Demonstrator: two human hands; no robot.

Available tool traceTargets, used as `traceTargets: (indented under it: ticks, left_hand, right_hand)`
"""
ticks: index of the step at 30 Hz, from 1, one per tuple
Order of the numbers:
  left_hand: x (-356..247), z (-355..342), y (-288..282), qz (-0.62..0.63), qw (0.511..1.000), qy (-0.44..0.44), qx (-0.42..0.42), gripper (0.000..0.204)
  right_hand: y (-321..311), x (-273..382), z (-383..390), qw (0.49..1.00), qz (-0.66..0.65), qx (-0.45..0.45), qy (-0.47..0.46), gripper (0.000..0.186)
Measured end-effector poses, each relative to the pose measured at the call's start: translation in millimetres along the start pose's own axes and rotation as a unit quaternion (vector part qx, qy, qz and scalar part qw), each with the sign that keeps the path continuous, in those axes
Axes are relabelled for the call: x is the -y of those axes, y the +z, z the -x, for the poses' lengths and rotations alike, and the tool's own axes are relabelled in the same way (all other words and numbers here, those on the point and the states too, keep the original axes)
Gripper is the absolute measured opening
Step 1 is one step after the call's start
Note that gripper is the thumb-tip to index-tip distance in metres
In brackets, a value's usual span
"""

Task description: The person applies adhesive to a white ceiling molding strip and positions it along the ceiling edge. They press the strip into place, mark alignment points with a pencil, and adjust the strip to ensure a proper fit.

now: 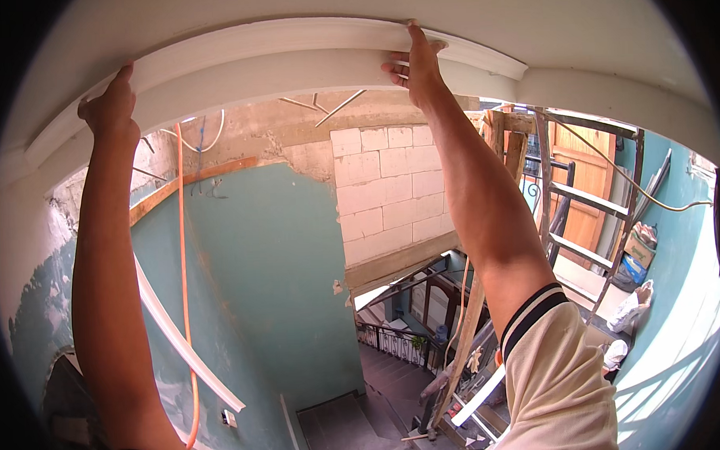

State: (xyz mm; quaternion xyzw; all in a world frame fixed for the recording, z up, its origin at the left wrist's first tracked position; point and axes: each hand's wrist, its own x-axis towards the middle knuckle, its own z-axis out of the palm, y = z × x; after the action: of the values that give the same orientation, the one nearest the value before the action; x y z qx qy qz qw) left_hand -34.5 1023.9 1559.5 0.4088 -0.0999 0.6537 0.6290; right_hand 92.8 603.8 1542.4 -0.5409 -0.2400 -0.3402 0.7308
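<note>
White moulding [274, 37]: long strip, up where the ceiling [479, 10] meets the beam face [252, 76]; the curve is probably lens.
Left hand [110, 111]: raised to the strip's left stretch; whether fingers are closed on it, I can't tell.
Right hand [418, 60]: well apart from the left, toward the right end, fingers spread; pressing rather than wrapped, I'd say.
Moulding weight: light for its length, I'd guess; tiring overhead.
Moulding stiffness: probably flexes mid-span, so I'd keep two supports.
Moulding surface: looks smooth, could slide under flat fingertips.
Moulding edges: thin, likely to chip; ends most at risk.
Hold points: I'd go slightly inboard of both ends, spread fingers, even push.
</note>
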Motion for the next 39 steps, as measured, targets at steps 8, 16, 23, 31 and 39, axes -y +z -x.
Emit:
traceTargets:
  ticks: [8,16,23,31,39]
  left_hand:
    - [10,-14,-15,-0.028,0.993,0.082,0.077,0.096]
    - [28,35,20,-0.117,0.992,0.054,-0.010,0.119]
    - [3,33,-12,-0.201,0.979,0.027,0.024,0.117]
    - [6,32,-20,-0.212,0.976,0.020,0.041,0.119]
    - [12,33,-29,-0.228,0.972,0.038,0.045,0.117]
  right_hand:
    - [8,-15,-7,0.999,0.039,-0.012,0.027,0.119]
    - [-37,-3,-33,0.997,0.012,0.003,-0.076,0.059]
    - [6,-33,-39,0.996,-0.018,-0.044,-0.075,0.070]
    - [12,-34,-31,0.993,0.009,-0.075,-0.092,0.085]
    - [9,-33,-31,0.993,0.035,-0.067,-0.092,0.088]
